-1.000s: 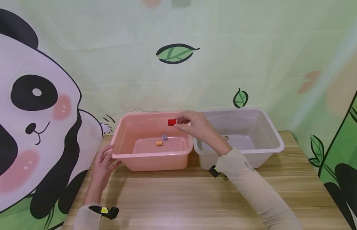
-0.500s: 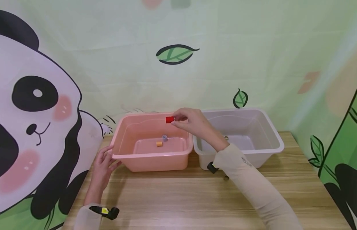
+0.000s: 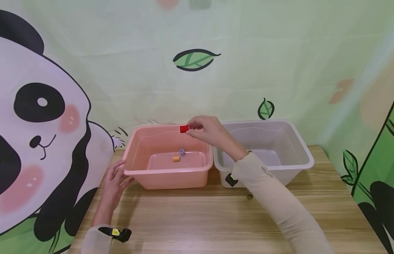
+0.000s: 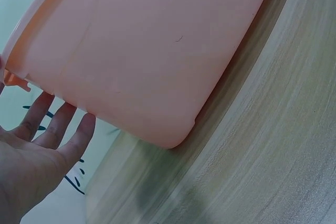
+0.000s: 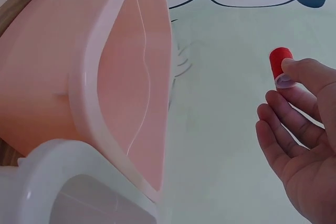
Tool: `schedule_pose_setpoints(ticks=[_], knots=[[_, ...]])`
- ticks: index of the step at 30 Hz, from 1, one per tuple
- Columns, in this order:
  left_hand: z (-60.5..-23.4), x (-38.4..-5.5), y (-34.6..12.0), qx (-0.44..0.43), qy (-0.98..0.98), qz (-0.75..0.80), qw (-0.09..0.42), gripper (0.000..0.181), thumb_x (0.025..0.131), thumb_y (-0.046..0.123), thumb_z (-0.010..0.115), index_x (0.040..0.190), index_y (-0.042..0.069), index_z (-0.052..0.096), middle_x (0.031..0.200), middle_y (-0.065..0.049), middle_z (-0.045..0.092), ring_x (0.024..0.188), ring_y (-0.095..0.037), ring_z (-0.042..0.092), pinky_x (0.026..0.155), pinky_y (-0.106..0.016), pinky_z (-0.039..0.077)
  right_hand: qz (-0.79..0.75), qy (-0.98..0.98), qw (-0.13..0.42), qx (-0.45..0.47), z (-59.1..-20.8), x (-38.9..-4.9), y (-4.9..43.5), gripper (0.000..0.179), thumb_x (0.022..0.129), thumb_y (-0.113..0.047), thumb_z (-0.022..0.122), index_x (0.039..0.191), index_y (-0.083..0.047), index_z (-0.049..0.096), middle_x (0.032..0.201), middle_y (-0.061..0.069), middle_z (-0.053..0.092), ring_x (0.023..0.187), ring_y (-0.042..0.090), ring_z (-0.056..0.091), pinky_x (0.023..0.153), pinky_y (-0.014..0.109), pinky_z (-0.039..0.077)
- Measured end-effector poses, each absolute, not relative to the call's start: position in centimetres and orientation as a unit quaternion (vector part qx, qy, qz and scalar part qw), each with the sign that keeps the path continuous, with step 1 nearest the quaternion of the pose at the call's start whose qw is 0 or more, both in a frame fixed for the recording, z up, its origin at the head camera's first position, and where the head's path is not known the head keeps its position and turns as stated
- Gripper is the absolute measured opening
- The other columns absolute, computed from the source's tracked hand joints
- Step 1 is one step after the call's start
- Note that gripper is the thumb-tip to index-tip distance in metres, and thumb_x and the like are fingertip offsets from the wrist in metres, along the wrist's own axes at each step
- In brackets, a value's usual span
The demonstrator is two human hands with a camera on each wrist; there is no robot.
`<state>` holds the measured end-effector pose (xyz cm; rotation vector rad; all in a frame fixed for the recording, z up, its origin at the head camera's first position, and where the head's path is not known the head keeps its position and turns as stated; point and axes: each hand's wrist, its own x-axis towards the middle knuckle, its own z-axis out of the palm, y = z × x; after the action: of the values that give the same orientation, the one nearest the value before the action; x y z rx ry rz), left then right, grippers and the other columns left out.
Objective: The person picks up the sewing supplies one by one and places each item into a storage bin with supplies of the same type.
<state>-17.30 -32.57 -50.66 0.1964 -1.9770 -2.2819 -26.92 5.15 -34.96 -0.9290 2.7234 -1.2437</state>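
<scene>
My right hand point(image 3: 213, 132) pinches a red spool of thread point(image 3: 184, 129) between thumb and index finger, above the back rim of the pink basin point(image 3: 171, 172). The right wrist view shows the spool's pale hollow end point(image 5: 285, 81) and the other fingers loosely bent. On the basin floor, an orange spool point(image 3: 176, 159) lies on its side near a grey-blue spool point(image 3: 182, 152). My left hand point(image 3: 112, 185) touches the basin's left end near the rim; in the left wrist view, slightly bent fingers point(image 4: 79, 137) rest against the outer wall. Its thumb is not clearly shown.
A grey basin point(image 3: 263, 167) stands right beside the pink one, with a small brownish piece point(image 3: 249, 151) partly hidden behind the right forearm. Another small dark round piece point(image 3: 249, 197) lies on the wooden table point(image 3: 184, 218). A panda-print cloth hangs behind.
The right hand has moved slightly left and away toward the back, carrying the red spool above the pink basin. The left hand stays at the rim.
</scene>
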Motion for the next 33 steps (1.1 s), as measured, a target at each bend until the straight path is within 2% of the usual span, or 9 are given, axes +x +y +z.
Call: schedule_pose_setpoints(ticks=[10,23,33], knots=[[-50.6,-17.4,-32.5,0.075,-0.65,-0.754,0.056,0.049,0.105,0.034,0.055,0.147,0.013,0.044,0.136,-0.002,0.049,0.101,-0.007,0.068,0.087,-0.032,0.059,-0.398,0.868,0.001,-0.296,-35.1,-27.4,5.1,0.03,0.096,-0.03,0.072,0.123,-0.016,0.069,0.116,-0.001,0.068,0.106,0.015,0.062,0.094,0.032,0.055],[-50.7,-17.5,-32.6,0.076,-0.662,-0.743,0.057,0.045,0.104,0.036,0.057,0.145,0.02,0.048,0.138,0.001,0.05,0.107,-0.008,0.067,0.088,-0.032,0.058,-0.382,0.878,0.003,-0.287,-35.1,-28.8,4.4,0.03,0.098,-0.031,0.069,0.123,-0.016,0.069,0.116,0.0,0.069,0.108,0.018,0.062,0.094,0.034,0.056],[-50.8,-17.3,-32.6,0.065,-0.642,-0.761,0.065,0.046,0.106,0.031,0.055,0.146,0.011,0.044,0.133,-0.001,0.054,0.101,-0.007,0.069,0.086,-0.033,0.059,-0.393,0.874,0.022,-0.284,-35.1,-29.7,3.8,0.029,0.098,-0.032,0.069,0.123,-0.017,0.066,0.116,0.0,0.069,0.108,0.017,0.063,0.094,0.032,0.055]])
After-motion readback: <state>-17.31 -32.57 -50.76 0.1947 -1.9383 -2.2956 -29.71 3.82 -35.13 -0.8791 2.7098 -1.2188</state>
